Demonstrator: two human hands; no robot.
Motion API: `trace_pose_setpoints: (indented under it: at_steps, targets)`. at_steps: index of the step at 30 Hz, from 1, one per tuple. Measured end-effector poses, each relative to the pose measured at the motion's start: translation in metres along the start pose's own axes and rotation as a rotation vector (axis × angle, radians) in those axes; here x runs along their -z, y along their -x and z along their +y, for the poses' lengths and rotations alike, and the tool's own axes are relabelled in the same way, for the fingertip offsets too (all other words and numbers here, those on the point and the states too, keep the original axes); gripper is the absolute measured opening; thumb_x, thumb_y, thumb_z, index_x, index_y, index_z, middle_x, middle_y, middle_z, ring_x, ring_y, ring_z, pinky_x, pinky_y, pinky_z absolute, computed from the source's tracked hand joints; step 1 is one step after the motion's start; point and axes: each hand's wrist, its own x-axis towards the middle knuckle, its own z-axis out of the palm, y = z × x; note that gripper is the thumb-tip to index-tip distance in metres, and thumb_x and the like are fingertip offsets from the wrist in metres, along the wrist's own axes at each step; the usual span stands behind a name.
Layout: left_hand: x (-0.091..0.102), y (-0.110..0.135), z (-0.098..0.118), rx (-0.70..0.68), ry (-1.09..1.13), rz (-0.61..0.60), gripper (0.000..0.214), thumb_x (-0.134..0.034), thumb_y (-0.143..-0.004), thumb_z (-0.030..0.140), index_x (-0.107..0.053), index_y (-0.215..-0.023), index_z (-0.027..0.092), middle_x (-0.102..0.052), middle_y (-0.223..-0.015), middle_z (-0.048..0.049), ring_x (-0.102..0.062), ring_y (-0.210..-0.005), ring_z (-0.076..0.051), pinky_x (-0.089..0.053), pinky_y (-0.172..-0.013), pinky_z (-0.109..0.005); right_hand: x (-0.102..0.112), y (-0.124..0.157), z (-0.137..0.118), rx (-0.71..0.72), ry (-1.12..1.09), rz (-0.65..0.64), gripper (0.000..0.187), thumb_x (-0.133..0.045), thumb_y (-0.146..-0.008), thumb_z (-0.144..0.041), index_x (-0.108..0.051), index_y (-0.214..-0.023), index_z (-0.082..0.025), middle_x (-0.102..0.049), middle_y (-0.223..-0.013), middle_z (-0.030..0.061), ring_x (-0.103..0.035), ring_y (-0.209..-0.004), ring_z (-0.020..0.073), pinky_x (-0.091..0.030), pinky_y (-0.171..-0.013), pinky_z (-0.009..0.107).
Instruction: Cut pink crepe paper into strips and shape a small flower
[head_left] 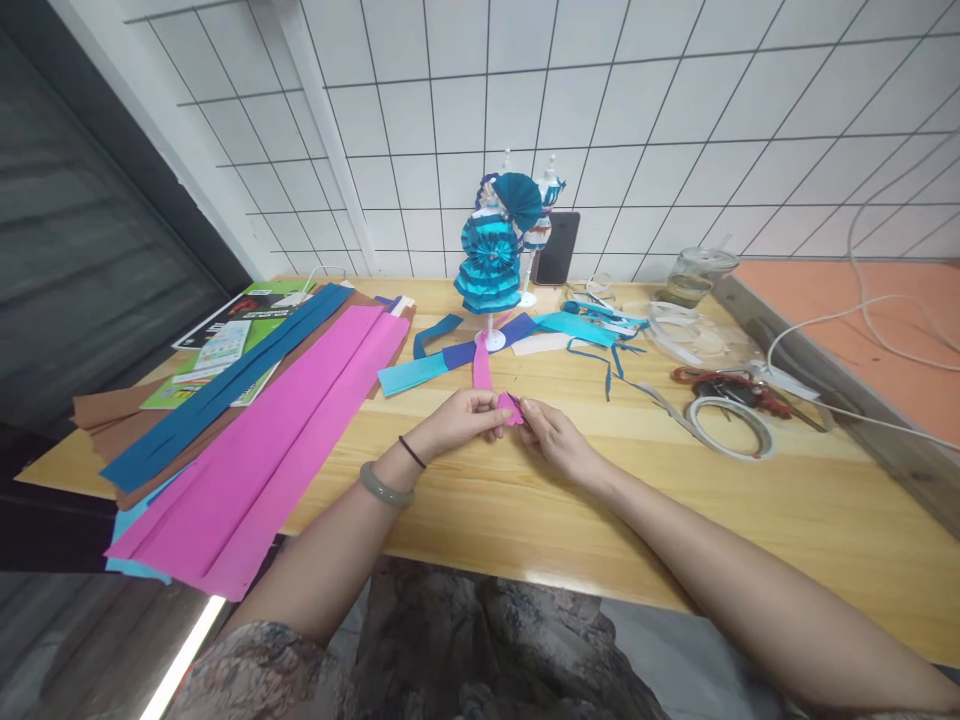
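My left hand (472,415) pinches a pink crepe paper strip (511,409), its gathered end showing between my two hands. The fingers of my right hand (553,435) are closed on the other side of that bunched end. A flat tail of the same pink (482,365) runs away from my left hand toward the base of a small dress stand. On that stand is a teal pleated paper dress (489,262) with a round fan on top. Blue and turquoise paper strips (420,373) lie around the base.
Long pink paper sheets (247,450) and a dark blue strip (225,385) lie at left. A phone (557,250) leans on the tiled wall near a second small stand (538,225). At right are a tape roll (731,428), a cup of liquid (691,278) and white cables (862,405).
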Motion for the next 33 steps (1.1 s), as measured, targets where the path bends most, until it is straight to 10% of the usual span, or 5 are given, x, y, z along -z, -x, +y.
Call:
trace_pose_setpoints:
  at_steps: [33]
  targets:
    - [0.0016, 0.0005, 0.0016, 0.012, -0.02, 0.003, 0.032, -0.058, -0.074, 0.043, -0.056, -0.069, 0.011, -0.058, -0.061, -0.0025, -0.054, -0.058, -0.01, -0.042, -0.059, -0.023, 0.0011, -0.0003, -0.0003, -0.003, 0.003, -0.005, 0.045, -0.027, -0.087, -0.056, -0.041, -0.065, -0.019, -0.033, -0.051, -0.0055, -0.029, -0.045, 0.0089, -0.025, -0.043, 0.022]
